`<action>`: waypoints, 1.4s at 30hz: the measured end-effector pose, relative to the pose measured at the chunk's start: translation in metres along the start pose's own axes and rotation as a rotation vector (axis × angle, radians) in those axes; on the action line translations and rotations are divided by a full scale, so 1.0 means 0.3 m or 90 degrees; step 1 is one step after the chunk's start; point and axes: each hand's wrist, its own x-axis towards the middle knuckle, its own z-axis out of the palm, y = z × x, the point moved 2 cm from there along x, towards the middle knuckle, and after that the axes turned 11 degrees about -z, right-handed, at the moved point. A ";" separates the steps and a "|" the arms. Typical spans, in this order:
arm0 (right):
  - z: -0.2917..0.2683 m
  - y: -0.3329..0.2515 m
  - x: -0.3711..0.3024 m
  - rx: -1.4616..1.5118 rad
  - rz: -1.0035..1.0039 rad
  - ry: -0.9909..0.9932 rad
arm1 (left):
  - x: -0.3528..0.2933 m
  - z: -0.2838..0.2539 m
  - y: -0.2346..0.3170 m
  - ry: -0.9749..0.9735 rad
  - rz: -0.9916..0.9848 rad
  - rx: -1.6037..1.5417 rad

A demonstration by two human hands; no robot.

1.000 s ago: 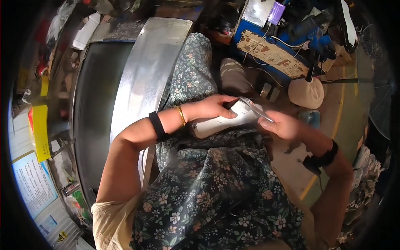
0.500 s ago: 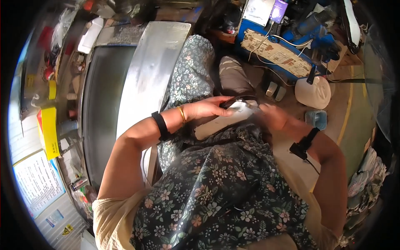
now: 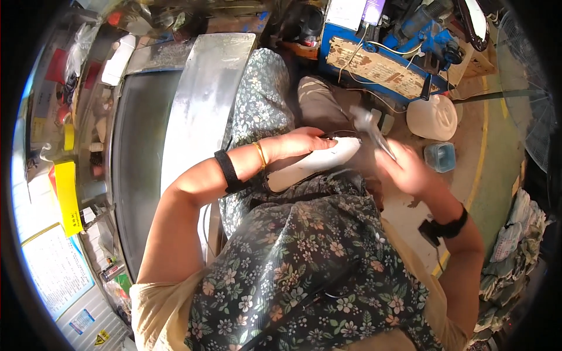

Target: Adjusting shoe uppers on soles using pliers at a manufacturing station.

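Observation:
On my lap lies a shoe with its pale, whitish underside (image 3: 316,161) turned up and a dark upper edge around it. My left hand (image 3: 304,142) grips the shoe across its side, with the thumb on the underside near the end. Off the shoe's right end, my right hand (image 3: 404,169) is closed around the handle of silver metal pliers (image 3: 374,131). Their head is smeared by motion and points up and away from me, apart from the shoe. A floral apron (image 3: 293,251) covers my lap beneath the shoe.
To the left, a bare metal sheet (image 3: 202,88) borders a dark panel (image 3: 143,146). Ahead on the right stands a blue bench (image 3: 374,64) with cables and another shoe (image 3: 477,23). A white jug (image 3: 432,117) and blue container (image 3: 440,157) sit on the floor; cloth (image 3: 512,251) is piled at right.
My right hand has moved right, carrying the pliers off the shoe's end and raising their head. My left hand still grips the shoe, whose pale underside now shows more fully.

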 end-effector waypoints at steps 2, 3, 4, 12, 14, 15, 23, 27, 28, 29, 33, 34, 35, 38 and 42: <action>0.048 -0.016 0.061 0.085 -0.002 0.138 | -0.003 0.006 0.001 -0.107 0.032 -0.021; 0.074 -0.016 0.091 0.012 -0.067 0.055 | -0.008 0.002 -0.004 -0.064 0.050 0.033; 0.094 -0.016 0.120 0.031 -0.108 0.074 | -0.004 -0.002 -0.003 -0.056 0.025 0.126; 0.155 0.050 0.118 0.142 -0.045 0.048 | -0.044 -0.022 -0.011 -0.073 0.036 -0.042; 0.166 0.076 0.122 0.208 0.132 0.044 | -0.089 -0.051 0.008 -0.047 0.075 -0.059; 0.160 0.082 0.134 0.222 0.130 0.107 | -0.117 -0.088 0.027 0.036 0.106 -0.046; 0.084 0.057 0.243 0.448 -0.194 0.407 | -0.584 -0.113 -0.069 0.162 0.541 -0.576; 0.118 0.036 0.264 0.429 -0.175 0.318 | -0.687 -0.123 -0.217 -0.055 0.253 -0.473; 0.125 0.038 0.263 0.394 -0.125 0.270 | -0.661 -0.131 -0.254 -0.014 0.088 -0.355; 0.134 0.035 0.264 0.364 -0.146 0.228 | -0.609 -0.126 -0.272 0.060 0.098 -0.209; 0.147 0.021 0.235 0.394 -0.087 -0.010 | -0.468 -0.081 -0.303 0.174 0.094 -0.218; 0.146 0.009 0.229 0.382 -0.068 -0.091 | -0.469 -0.064 -0.295 0.189 0.154 -0.209; 0.142 -0.005 0.222 0.348 -0.025 -0.151 | -0.485 -0.050 -0.288 0.300 0.109 -0.015; 0.116 -0.070 0.236 0.321 0.024 -0.250 | -0.547 -0.038 -0.234 0.394 -0.019 0.259; 0.097 -0.125 0.323 0.210 0.092 -0.364 | -0.498 -0.081 -0.123 0.480 0.007 0.435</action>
